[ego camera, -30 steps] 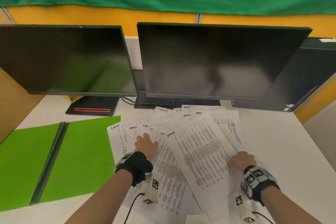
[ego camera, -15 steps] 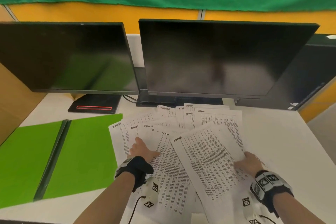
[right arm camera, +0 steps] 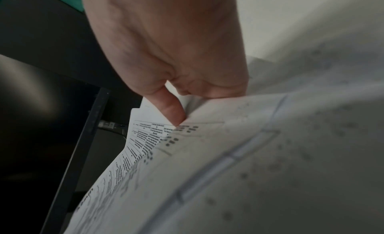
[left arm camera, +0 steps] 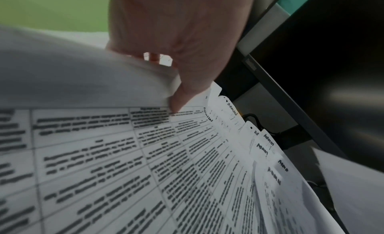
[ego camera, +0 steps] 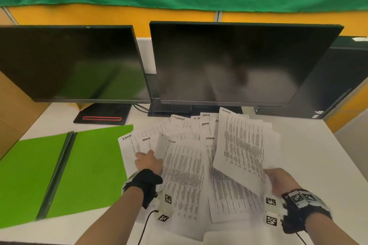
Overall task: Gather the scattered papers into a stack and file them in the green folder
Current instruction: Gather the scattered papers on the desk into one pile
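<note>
Head view shows you the papers [ego camera: 191,167] fanned over the white desk [ego camera: 310,157], just right of the open green folder [ego camera: 59,167], whose right edge they overlap. Your left hand [ego camera: 148,161] pinches the raised edge of a sheet at the fan's folder side, thumb [left arm camera: 182,96] on the print. Your right hand [ego camera: 278,181] pinches a lifted sheet [ego camera: 241,145] at the fan's far side from the folder. Beyond the folder stand two dark monitors [ego camera: 235,61].

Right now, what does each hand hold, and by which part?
The right hand grips a lifted printed sheet at its near right edge. The left hand pinches the left edge of another sheet.
</note>
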The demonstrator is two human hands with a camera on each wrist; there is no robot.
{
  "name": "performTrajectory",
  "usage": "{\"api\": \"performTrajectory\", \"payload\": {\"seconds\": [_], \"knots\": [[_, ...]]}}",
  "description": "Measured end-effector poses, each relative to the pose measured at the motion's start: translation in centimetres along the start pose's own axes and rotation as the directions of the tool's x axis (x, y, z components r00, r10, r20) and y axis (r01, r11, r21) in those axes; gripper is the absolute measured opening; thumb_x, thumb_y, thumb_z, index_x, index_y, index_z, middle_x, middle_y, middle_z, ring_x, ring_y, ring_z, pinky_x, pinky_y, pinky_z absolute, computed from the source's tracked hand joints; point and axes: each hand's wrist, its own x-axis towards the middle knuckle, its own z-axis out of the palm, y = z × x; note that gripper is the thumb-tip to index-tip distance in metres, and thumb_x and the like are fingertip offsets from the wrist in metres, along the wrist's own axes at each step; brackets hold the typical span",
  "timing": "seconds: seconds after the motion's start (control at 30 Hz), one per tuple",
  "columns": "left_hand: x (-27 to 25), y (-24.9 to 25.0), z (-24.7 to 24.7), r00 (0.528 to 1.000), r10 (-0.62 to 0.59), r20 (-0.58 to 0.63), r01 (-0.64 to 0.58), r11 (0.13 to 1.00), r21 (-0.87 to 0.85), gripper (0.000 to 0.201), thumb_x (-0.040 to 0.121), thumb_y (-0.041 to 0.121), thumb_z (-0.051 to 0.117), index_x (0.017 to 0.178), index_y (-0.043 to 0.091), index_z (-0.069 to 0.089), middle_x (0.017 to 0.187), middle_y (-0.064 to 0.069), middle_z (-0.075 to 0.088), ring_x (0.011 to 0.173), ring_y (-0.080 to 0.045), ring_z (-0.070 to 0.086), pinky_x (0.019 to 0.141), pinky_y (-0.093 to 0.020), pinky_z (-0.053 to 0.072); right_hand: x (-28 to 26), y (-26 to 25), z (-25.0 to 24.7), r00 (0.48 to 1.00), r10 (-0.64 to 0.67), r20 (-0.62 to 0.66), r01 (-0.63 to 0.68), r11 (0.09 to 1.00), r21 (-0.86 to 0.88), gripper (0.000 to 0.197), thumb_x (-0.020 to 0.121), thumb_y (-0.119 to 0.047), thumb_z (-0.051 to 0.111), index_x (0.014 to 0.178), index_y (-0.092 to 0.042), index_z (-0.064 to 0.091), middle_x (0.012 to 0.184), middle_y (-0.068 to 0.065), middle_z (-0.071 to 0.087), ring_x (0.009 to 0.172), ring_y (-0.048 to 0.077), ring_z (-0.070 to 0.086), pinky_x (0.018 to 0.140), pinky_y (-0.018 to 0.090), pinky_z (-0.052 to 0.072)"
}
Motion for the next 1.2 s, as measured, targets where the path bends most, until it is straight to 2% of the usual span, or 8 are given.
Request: {"api": "performTrajectory", "payload": {"seconds": [0.1,0.23,0.37,0.53,0.7,0.9,1.07,1.2], "knots": [[-0.6,0.7,0.1,0.999,0.005,0.052,0.002,0.990,-0.144,0.033,0.086,0.014,0.053,0.116,0.003,0.056,0.128,-0.019,0.039,0.106,-0.040,0.054,0.091,-0.041,0.051,-3.3,-1.0,2.4,0.997,-0.080,0.007,0.079,0.961,-0.265,0.018,0.084,-0.007,0.063,0.078,0.002,0.076,0.083,0.014,0.072,0.075,0.026,0.065,0.067,0.031,0.051],[-0.7,1.0,0.0,0.986,0.163,0.044,-0.133,0.911,-0.392,0.037,0.091,0.012,0.054,0.126,0.003,0.048,0.121,-0.020,0.062,0.107,-0.038,0.062,0.085,-0.039,0.051,-3.6,-1.0,5.7,0.996,-0.087,0.032,0.090,0.990,-0.110,0.016,0.080,0.003,0.052,0.078,0.005,0.068,0.088,0.014,0.065,0.081,0.027,0.061,0.071,0.033,0.048],[-0.8,1.4,-0.2,0.987,0.118,0.109,-0.025,0.781,-0.624,0.056,0.095,0.009,0.047,0.145,0.010,0.021,0.134,-0.024,0.052,0.115,-0.041,0.057,0.098,-0.043,0.047,-3.4,-1.3,8.7,0.970,-0.218,-0.112,0.195,0.963,-0.188,0.042,0.079,-0.010,0.055,0.121,-0.008,0.054,0.120,0.013,0.060,0.105,0.029,0.059,0.087,0.041,0.051],[-0.5,1.4,-0.1,0.937,0.092,0.338,0.193,0.671,-0.716,0.085,0.088,0.066,0.040,0.151,0.016,0.011,0.149,-0.013,0.037,0.129,-0.037,0.047,0.110,-0.047,0.036,-2.3,-1.8,5.5,0.873,-0.237,-0.425,-0.017,0.858,-0.514,0.070,0.082,-0.028,0.062,0.143,-0.014,0.032,0.144,0.016,0.035,0.131,0.036,0.035,0.108,0.054,0.029],[-2.0,1.4,-0.1,0.916,0.129,0.380,0.166,0.741,-0.650,0.084,0.089,0.005,0.060,0.150,0.006,0.003,0.139,-0.021,0.043,0.115,-0.038,0.054,0.093,-0.044,0.049,-0.6,-1.7,3.5,0.918,-0.116,-0.379,-0.090,0.870,-0.485,0.055,0.086,-0.023,0.052,0.138,-0.009,0.040,0.137,0.020,0.042,0.124,0.038,0.042,0.102,0.044,0.036],[-1.5,0.7,0.6,0.906,0.184,0.380,0.150,0.701,-0.697,0.099,0.078,0.029,0.077,0.150,0.009,0.012,0.148,-0.017,0.041,0.127,-0.039,0.050,0.106,-0.053,0.042,0.0,-1.6,5.4,0.982,-0.177,-0.067,0.132,0.895,-0.425,0.049,0.088,0.003,0.033,0.133,-0.004,0.050,0.134,0.018,0.055,0.121,0.035,0.053,0.105,0.046,0.043],[-1.3,0.0,0.8,0.903,0.248,0.350,0.047,0.754,-0.655,0.067,0.077,0.006,0.072,0.134,0.012,0.038,0.127,-0.015,0.060,0.112,-0.037,0.062,0.095,-0.051,0.051,-2.7,-1.3,9.9,0.929,-0.103,0.354,0.234,0.907,-0.350,0.031,0.090,-0.003,0.042,0.115,-0.006,0.060,0.115,0.014,0.067,0.097,0.021,0.063,0.094,0.042,0.053],[-2.4,-0.2,-1.1,0.933,0.339,0.123,-0.223,0.810,-0.542,0.049,0.085,-0.004,0.056,0.129,0.013,0.045,0.110,-0.003,0.063,0.101,-0.026,0.063,0.083,-0.033,0.051,-2.3,-2.7,8.5,0.945,-0.325,0.037,0.305,0.837,-0.455,0.030,0.094,-0.014,0.047,0.120,-0.007,0.060,0.116,0.017,0.066,0.079,0.017,0.059,0.071,0.028,0.051]]}}
